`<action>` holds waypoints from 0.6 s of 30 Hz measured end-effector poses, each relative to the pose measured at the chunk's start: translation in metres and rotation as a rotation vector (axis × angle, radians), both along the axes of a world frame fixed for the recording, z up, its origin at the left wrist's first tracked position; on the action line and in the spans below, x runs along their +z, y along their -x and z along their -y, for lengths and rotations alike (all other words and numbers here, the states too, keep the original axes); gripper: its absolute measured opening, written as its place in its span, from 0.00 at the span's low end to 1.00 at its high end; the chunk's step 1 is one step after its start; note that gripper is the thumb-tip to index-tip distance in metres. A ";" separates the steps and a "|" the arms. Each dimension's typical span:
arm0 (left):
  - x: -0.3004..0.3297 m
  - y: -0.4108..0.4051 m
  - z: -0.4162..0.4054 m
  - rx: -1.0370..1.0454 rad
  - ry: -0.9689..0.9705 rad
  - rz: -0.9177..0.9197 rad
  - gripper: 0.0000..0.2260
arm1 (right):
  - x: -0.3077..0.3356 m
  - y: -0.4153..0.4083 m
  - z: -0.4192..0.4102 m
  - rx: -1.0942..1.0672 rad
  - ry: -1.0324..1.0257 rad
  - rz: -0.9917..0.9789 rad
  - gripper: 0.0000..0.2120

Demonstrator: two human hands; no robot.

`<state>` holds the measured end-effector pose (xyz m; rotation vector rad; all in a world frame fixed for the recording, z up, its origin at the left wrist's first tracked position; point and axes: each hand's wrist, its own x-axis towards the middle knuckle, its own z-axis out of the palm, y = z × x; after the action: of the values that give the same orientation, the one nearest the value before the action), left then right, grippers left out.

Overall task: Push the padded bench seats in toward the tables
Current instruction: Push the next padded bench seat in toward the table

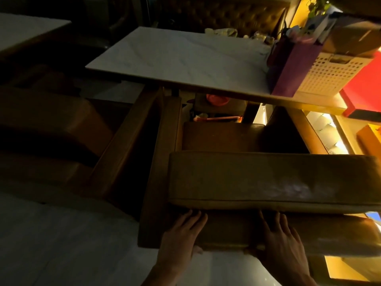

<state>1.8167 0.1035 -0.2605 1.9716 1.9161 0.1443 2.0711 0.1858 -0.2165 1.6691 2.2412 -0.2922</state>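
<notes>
Now, left hand: flat, fingers straight, pressing the brown padded bench seat's back.
Right hand: likewise flat against it.
White marble worktop: beyond the seat.

Can't read a single word, label or number anywhere, too dim and blurry. Nothing legible on the purple bag, the white basket or the red box either.
</notes>
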 end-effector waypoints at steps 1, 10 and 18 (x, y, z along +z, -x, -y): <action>0.001 0.002 -0.004 0.000 -0.005 -0.001 0.40 | 0.000 0.003 -0.002 -0.010 -0.001 -0.006 0.58; 0.010 0.040 -0.033 0.021 0.016 -0.001 0.38 | -0.014 0.041 -0.019 -0.047 -0.015 -0.029 0.53; 0.008 0.054 -0.033 0.007 -0.036 0.027 0.39 | -0.017 0.052 -0.014 -0.063 -0.031 -0.035 0.54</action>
<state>1.7625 0.1369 -0.2527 1.9753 1.9167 0.2075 2.0186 0.1998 -0.2338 1.7663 2.2312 -0.3060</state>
